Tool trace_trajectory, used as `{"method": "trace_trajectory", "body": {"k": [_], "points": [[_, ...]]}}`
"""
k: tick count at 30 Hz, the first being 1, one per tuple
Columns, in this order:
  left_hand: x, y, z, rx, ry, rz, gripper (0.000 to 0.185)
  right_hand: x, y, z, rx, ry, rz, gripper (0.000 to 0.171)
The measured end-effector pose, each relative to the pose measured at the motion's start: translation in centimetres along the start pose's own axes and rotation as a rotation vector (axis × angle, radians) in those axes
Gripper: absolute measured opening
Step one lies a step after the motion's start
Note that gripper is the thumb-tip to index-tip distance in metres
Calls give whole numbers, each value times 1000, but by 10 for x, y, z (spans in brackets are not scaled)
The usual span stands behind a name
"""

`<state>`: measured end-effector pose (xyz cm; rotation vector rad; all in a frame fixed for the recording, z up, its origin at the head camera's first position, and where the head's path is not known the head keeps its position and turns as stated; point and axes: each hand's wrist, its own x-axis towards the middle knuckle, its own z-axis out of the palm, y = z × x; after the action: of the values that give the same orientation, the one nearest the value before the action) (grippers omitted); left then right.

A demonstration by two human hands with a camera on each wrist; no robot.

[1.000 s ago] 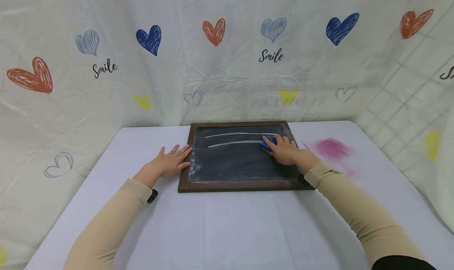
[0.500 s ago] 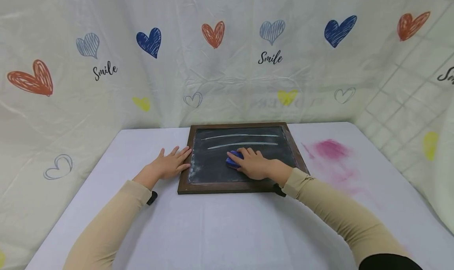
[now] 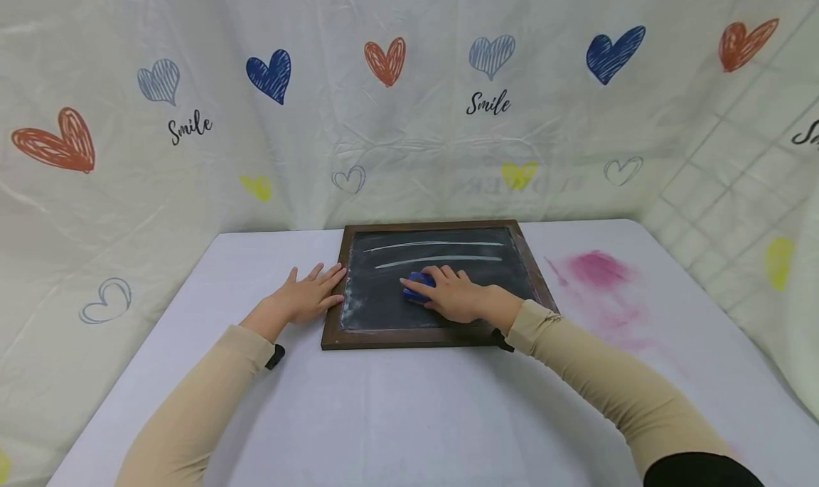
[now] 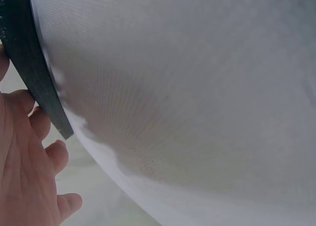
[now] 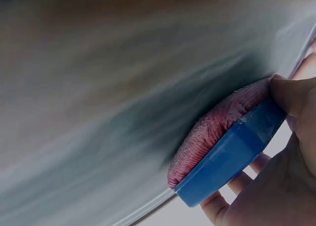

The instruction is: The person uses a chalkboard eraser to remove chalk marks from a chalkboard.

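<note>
A chalkboard [image 3: 384, 309] in a brown wooden frame lies on the white table, with two white chalk lines [image 3: 441, 259] across its upper part. My right hand [image 3: 457, 295] grips a blue chalkboard eraser [image 3: 417, 288] against the middle of the board. In the right wrist view the eraser [image 5: 227, 159] shows a blue back and a pinkish felt pad, the thumb and fingers on either side of it. My left hand [image 3: 303, 295] has its fingers spread, their tips on the board's left frame edge. The left wrist view shows those fingers [image 4: 42, 122] beside the dark frame [image 4: 34, 63].
A pink powdery smudge [image 3: 598, 270] marks the white tabletop [image 3: 409, 416] right of the board. Behind the table hangs a pale curtain [image 3: 422, 131] printed with hearts and "Smile". Chalk dust whitens the board's lower left corner.
My right hand has moved the eraser left and toward me, from the right end of the lower chalk line to below the lines. My left hand has stayed in place.
</note>
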<state>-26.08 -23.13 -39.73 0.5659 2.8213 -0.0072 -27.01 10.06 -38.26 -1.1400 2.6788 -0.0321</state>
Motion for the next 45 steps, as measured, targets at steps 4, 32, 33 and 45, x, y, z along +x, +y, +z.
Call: {"method": "trace_trajectory", "body": {"k": [4,32,33,45], "points": [[1,0,0,-1,-3,2,69,0,17,-2,31,2,69,62],[-2,2,-4,3,-4,-2,68,3,76,-15,208,43,583,60],[-1,1,-4,5,-6,-4,68,8,72,-15,208,42,582,60],[-1,1,-3,-6,-4,3,69,80,-17,-17,145,43,483,60]]}}
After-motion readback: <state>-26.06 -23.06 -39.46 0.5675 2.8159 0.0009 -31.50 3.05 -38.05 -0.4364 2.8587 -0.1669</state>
